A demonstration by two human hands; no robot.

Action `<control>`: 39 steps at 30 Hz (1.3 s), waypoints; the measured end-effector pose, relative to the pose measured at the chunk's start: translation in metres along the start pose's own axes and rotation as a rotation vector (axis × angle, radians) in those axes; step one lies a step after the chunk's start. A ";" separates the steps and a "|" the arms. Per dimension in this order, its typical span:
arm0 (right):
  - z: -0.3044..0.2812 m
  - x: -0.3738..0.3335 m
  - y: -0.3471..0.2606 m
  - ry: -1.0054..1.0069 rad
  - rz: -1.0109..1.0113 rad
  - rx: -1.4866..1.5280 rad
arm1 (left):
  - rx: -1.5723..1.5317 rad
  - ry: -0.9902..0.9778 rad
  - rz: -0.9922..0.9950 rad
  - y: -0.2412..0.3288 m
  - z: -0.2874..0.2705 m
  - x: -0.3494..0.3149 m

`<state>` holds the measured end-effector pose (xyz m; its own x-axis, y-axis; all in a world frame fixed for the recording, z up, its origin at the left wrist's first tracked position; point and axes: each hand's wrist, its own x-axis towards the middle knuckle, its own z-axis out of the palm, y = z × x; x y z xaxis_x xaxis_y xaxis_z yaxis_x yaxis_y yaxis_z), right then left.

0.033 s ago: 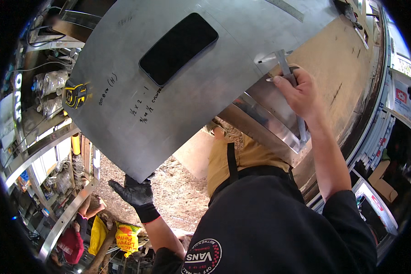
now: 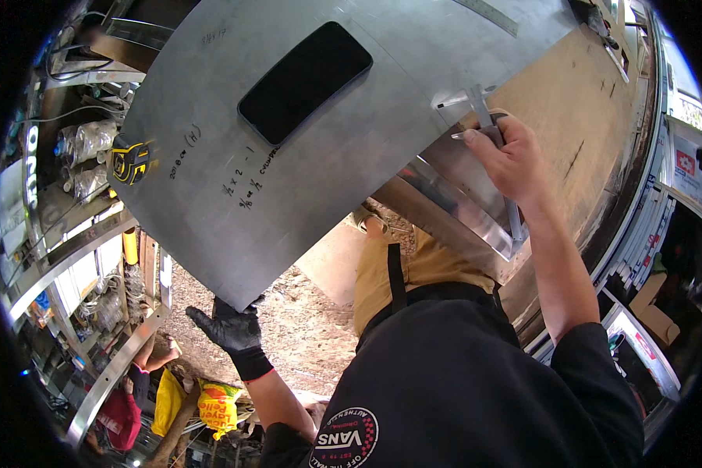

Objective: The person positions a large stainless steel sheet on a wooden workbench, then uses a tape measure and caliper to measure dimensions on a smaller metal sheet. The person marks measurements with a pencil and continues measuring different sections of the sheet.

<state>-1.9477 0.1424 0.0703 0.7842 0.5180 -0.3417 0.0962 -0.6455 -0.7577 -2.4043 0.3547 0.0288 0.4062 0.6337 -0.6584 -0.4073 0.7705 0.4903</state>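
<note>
A large grey metal sheet (image 2: 210, 226) with handwritten marks lies in front of me. My right hand (image 2: 511, 156), bare, is closed around a metal caliper (image 2: 514, 220). The caliper's jaw end is at the sheet's right edge, beside a short, thin dark-and-white item (image 2: 451, 101). At the sheet's near corner is my left hand (image 2: 230, 327) in a black glove. Its thumb stretches out to the left, and the other fingers are partly hidden by the corner. A black smartphone (image 2: 306, 84) lies on the sheet. At the far left edge sits a yellow-and-black tape measure (image 2: 129, 160).
A metal ruler (image 2: 487, 15) lies on the sheet at the top. To the right is a wooden board (image 2: 577, 117), with a shiny metal channel (image 2: 464, 207) below the sheet's edge. Yellow bags (image 2: 218, 407) and a person in red (image 2: 121, 417) are at lower left.
The caliper's jaw end and my right hand have shifted very slightly to the left. My left hand stays in place at the corner.
</note>
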 end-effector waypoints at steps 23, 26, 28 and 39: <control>0.028 -0.002 -0.018 -0.094 -0.104 -0.096 | 0.066 0.023 -0.006 0.005 -0.008 0.013; 0.027 -0.002 -0.019 -0.077 -0.103 -0.089 | 0.079 0.004 -0.006 0.005 -0.007 0.013; 0.027 -0.001 -0.017 -0.052 -0.100 -0.055 | 0.087 -0.039 -0.017 0.006 -0.010 0.012; -0.001 0.022 -0.008 0.025 -0.121 -0.187 | 0.061 -0.002 -0.006 0.006 -0.005 0.013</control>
<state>-1.9303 0.1582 0.0691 0.7745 0.5856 -0.2391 0.3005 -0.6733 -0.6756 -2.4052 0.3676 0.0202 0.4097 0.6293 -0.6604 -0.3545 0.7769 0.5204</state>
